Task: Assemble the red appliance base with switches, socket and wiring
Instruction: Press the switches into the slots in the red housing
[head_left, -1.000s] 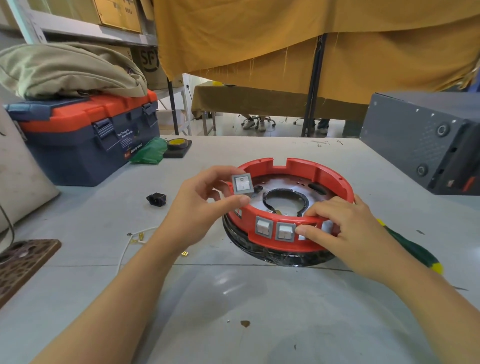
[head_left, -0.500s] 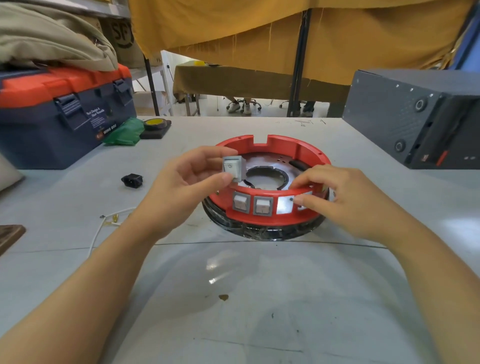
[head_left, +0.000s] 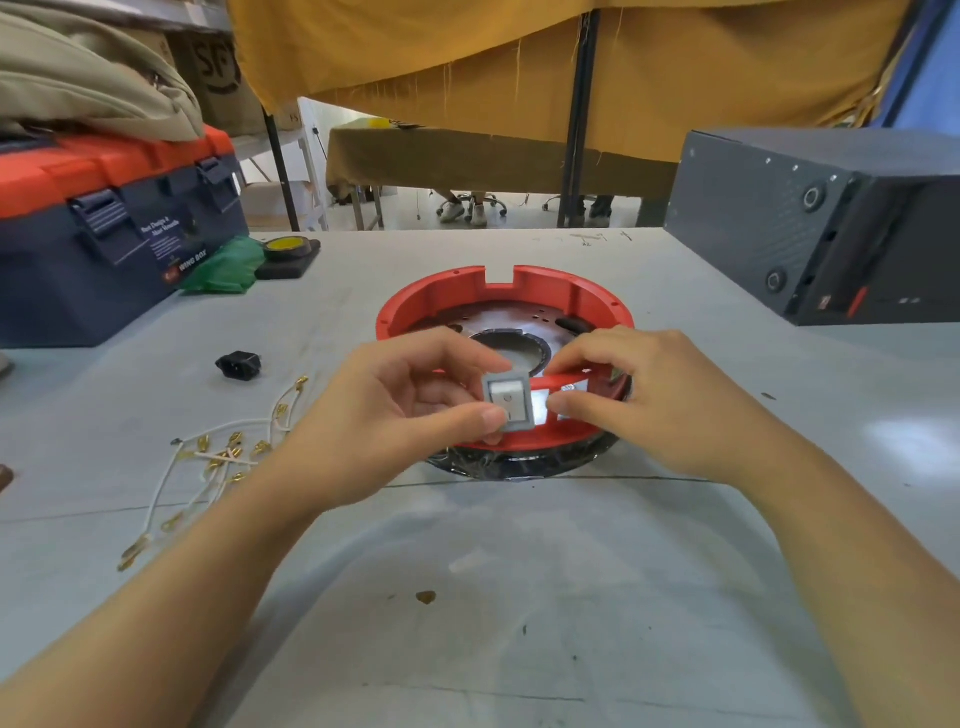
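A grey tabletop (head_left: 519, 597) is seen from above, with two bare forearms reaching in from the near edge. At the middle of the tabletop a round red appliance base (head_left: 498, 301) is set on a black ring. A grey rocker switch (head_left: 508, 404) is pinched between the thumb and forefinger of the left hand (head_left: 384, 415) and is held just in front of the near wall of the base, its face turned towards the viewer. The near wall of the base is gripped by the right hand (head_left: 660, 400), its fingers (head_left: 576, 358) curled over the rim and its thumb pressed against the outer face beside an opening. Whether the switch touches the wall cannot be told.

To the left of the base, a small black socket (head_left: 238, 365) is laid apart on the tabletop. Nearer the left edge, a loose bundle of white wires (head_left: 218, 462) with brass terminals is spread out. At the far left a blue toolbox (head_left: 104, 234) with an orange lid is placed, with a beige bag (head_left: 88, 88) laid on top. Beside it are a green cloth (head_left: 223, 265) and a yellow tape roll (head_left: 287, 248). At the far right a dark grey metal case (head_left: 821, 223) is set.
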